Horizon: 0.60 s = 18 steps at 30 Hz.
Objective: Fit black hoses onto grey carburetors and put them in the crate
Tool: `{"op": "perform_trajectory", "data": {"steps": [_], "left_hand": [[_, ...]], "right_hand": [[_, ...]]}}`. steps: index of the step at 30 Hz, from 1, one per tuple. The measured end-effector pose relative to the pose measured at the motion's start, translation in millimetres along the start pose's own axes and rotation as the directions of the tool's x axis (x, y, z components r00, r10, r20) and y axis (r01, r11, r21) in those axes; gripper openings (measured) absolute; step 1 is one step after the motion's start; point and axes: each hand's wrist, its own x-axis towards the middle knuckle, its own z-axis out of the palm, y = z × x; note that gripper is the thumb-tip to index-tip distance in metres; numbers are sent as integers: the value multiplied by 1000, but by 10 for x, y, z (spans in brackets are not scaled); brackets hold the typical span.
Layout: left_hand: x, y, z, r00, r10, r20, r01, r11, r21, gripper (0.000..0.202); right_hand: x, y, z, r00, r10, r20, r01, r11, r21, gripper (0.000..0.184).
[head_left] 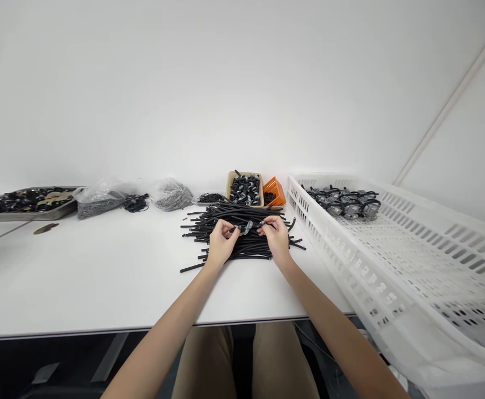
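Over a pile of black tubes [248, 252], my left hand [220, 243] pinches a small black piece with a shiny grey, ring-like part [248, 227] at its end. The ring sticks out towards the right, between my two hands. My right hand [277, 239] is closed in a pinch a short way to the right of it. Something small and dark shows at those fingertips, too small to name. The tubes lie mostly crosswise on the white table under both hands, some with their ends poking out at either side.
Behind the tubes stand a cream basket [228, 180] of black-and-grey parts and a tilted orange basket [281, 192]. A large white crate [342, 249] on the right holds grey-and-black assemblies [346, 202]. Bags of small grey parts [171, 195] and a metal tray [65, 210] are at left.
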Motion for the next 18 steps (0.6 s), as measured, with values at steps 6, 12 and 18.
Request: {"op": "perform_trajectory", "data": {"steps": [6,12,18], "left_hand": [[19,49,-21,997,-33,69,40,994,-98,28],[11,55,-19,985,-64,158,75,995,-65,31],[26,31,-27,987,-69,145,78,995,-59,38]], "right_hand": [[-8,-1,4,999,33,28,-33,999,24,19],[-21,-35,13,990,115,83,-121,990,78,23],[-18,-67,23,977,175,118,-191,972,139,27]]}}
